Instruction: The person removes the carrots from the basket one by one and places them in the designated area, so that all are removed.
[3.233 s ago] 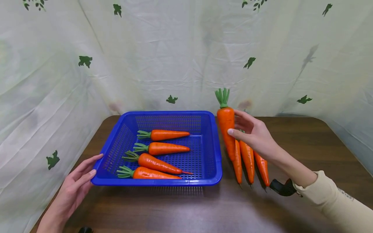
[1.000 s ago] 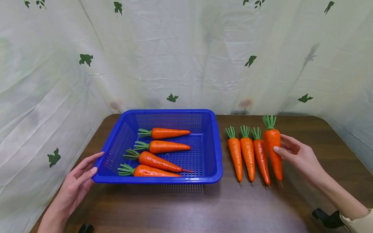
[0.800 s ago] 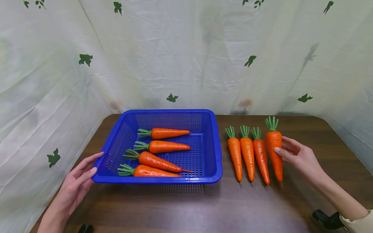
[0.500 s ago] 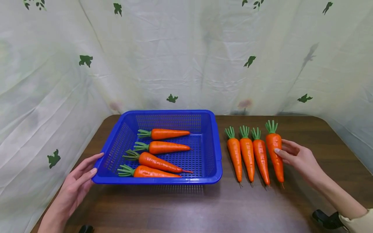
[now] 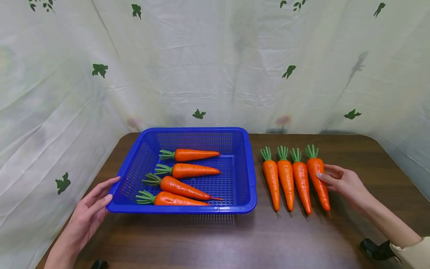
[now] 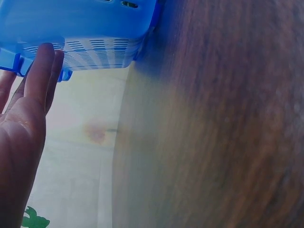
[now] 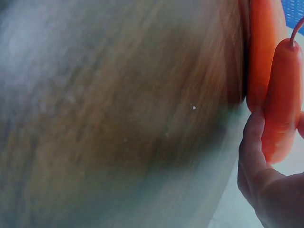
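Observation:
My right hand [image 5: 342, 185] pinches a carrot [image 5: 316, 175] with green tops, thumb on its upper face and fingers along its far right side. This carrot lies low at the right end of a row, beside three more carrots [image 5: 301, 183], tops away from me, tips toward me. In the right wrist view the held carrot [image 7: 285, 102] shows tip up. My left hand [image 5: 88, 213] touches the near left corner of a blue plastic basket [image 5: 250, 179] with fairly straight fingers. The left wrist view shows those fingers [image 6: 42, 71] against its outer side.
Several carrots [image 5: 191, 170] lie sideways in the perforated basket, tops to the left. Basket and row stand on a dark wooden table [image 5: 201, 243]. A pale curtain [image 5: 215, 67] with green leaf shapes hangs behind and at both sides.
My right hand has brought its carrot from beside the basket over to the row's right end and lowered it there. The left hand and basket have stayed put.

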The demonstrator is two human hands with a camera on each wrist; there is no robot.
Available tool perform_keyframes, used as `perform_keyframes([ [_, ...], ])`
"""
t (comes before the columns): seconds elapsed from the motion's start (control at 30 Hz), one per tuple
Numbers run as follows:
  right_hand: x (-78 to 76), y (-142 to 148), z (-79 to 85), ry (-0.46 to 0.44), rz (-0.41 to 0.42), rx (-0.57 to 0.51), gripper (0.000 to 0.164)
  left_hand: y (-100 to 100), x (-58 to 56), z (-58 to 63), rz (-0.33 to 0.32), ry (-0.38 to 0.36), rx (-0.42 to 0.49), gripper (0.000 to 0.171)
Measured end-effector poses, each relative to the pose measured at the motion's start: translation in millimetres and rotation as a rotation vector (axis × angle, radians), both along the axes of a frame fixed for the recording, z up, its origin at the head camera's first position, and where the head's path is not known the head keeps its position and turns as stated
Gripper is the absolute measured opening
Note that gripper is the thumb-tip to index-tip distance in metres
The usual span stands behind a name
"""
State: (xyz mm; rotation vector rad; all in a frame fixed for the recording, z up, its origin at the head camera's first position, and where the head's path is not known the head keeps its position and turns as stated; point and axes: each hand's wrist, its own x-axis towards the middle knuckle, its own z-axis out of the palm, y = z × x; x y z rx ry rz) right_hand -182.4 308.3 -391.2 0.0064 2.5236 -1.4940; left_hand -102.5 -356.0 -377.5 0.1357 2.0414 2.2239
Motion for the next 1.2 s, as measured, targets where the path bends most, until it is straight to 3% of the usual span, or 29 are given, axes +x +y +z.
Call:
perform_keyframes([
  [0.57, -2.8, 4.2, -4.1, -0.025, 0.023, 0.103, 0.075, -1.6, -1.2, -2.4, -0.003, -0.001, -0.002, 0.048],
  [0.97, 0.7, 0.7, -3.8, 0.022, 0.007, 0.186, 0.074, -1.4, 1.0, -1.8, -0.014, 0.014, -0.009, 0.048],
  [1.2, 2.3, -1.0, -2.0, -0.016, 0.007, 0.172, 0.076, -1.1, 0.5, -0.8, -0.006, 0.010, -0.019, 0.048],
])
